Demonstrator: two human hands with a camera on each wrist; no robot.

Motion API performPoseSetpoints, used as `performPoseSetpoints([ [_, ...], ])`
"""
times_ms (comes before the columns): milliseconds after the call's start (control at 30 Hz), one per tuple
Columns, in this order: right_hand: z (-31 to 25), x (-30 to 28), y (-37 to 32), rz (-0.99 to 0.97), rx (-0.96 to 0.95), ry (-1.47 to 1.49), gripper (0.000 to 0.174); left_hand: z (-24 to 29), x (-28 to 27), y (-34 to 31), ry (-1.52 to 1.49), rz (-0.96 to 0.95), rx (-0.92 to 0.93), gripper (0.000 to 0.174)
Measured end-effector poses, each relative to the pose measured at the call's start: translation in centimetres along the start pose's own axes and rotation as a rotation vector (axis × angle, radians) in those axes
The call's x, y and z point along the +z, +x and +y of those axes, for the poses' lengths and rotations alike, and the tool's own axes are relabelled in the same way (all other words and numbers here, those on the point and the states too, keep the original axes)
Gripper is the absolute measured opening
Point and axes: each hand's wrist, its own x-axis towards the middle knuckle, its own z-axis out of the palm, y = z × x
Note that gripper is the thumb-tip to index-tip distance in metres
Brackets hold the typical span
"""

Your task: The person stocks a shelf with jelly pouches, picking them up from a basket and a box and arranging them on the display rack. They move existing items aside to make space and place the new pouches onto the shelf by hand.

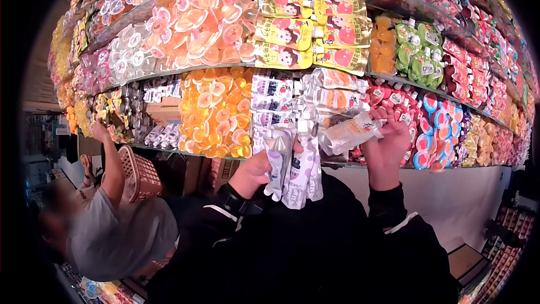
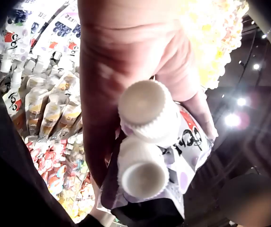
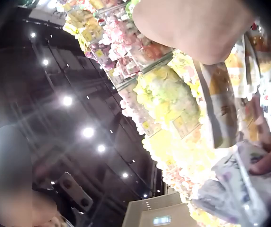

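My left hand (image 1: 250, 174) grips several white-and-purple spouted jelly pouches (image 1: 300, 174) with grapes printed on them, held in front of the shelf. Two of their white ridged caps (image 2: 145, 106) face the camera in the left wrist view. The right hand (image 1: 390, 145) holds a clear pouch with orange print (image 1: 350, 134), tilted, its spout end towards the palm. In the right wrist view this pouch (image 3: 219, 106) hangs below the hand (image 3: 197, 28), close by the grape pouches (image 3: 239, 184). Behind both hands, matching grape pouches (image 1: 271, 93) and orange-print pouches (image 1: 337, 99) lie stacked on the shelf.
Orange jelly cups (image 1: 216, 112) fill the shelf section at left; red pouches (image 1: 394, 98) lie at right. Yellow pouches (image 1: 284, 31) and green pouches (image 1: 422, 53) occupy the tier above. Glass edges (image 1: 214, 67) separate tiers. At left stands another person (image 1: 121, 231) beside a pink basket (image 1: 135, 174).
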Motion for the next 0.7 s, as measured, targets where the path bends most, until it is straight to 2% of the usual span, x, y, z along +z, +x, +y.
performPoseSetpoints([
  [33,0.1,-0.8,-0.4,0.005,0.001,0.003,0.023,-0.3,-0.2,-0.1,-0.012,0.027,0.057,0.076],
  [67,0.2,-1.8,-0.8,-0.087,-0.013,-0.115,0.027,-0.6,-0.3,-0.2,-0.025,0.056,0.114,0.077],
  [100,0.3,-2.6,-1.2,-0.179,-0.027,-0.234,0.031,-0.5,-0.4,-0.4,0.0,0.079,0.127,0.076],
  [133,0.4,-3.3,-1.5,-0.175,-0.026,-0.232,0.031,-0.4,-0.7,-0.5,-0.002,0.083,0.124,0.076],
  [200,0.4,-4.5,-2.2,-0.291,-0.047,-0.654,0.036,-0.4,-1.4,-0.4,0.021,0.067,0.111,0.075],
  [233,0.0,-5.2,-2.3,-0.416,-0.087,-0.898,0.041,-0.6,-1.8,-0.3,0.038,0.048,0.115,0.074],
  [267,-0.2,-5.7,-2.5,-0.408,-0.09,-0.893,0.041,-0.7,-2.1,-0.3,0.039,0.049,0.106,0.074],
  [367,-1.1,-6.4,-3.2,-0.669,-0.048,-1.183,0.051,-1.1,-2.8,-0.5,0.002,0.119,0.067,0.073],
  [400,-1.3,-6.4,-3.8,-0.664,-0.049,-1.176,0.051,-1.4,-2.8,-0.6,0.005,0.124,0.06,0.073],
  [467,-2.0,-5.6,-4.9,-0.742,-0.064,-1.605,0.051,-1.9,-2.5,-0.9,-0.082,0.161,0.038,0.071],
  [500,-1.7,-6.3,-4.9,-0.751,-0.17,-1.689,0.048,-2.2,-2.4,-1.1,-0.12,0.156,0.014,0.07],
  [533,-1.7,-6.9,-4.8,-0.745,-0.167,-1.683,0.048,-2.1,-2.4,-1.3,-0.119,0.162,0.007,0.07],
  [600,-1.8,-7.8,-4.2,-0.736,-0.166,-1.624,0.04,-1.9,-2.5,-1.9,-0.034,0.172,-0.01,0.068],
  [633,-1.9,-8.1,-3.7,-0.72,-0.19,-1.616,0.029,-1.9,-2.0,-1.8,0.034,0.23,0.013,0.066],
  [667,-2.0,-8.5,-2.9,-0.72,-0.187,-1.612,0.029,-1.9,-2.1,-1.9,0.035,0.234,0.012,0.066],
  [700,-2.0,-8.9,-2.1,-0.603,-0.049,-1.49,0.026,-1.7,-2.2,-1.9,0.066,0.209,0.046,0.064],
])
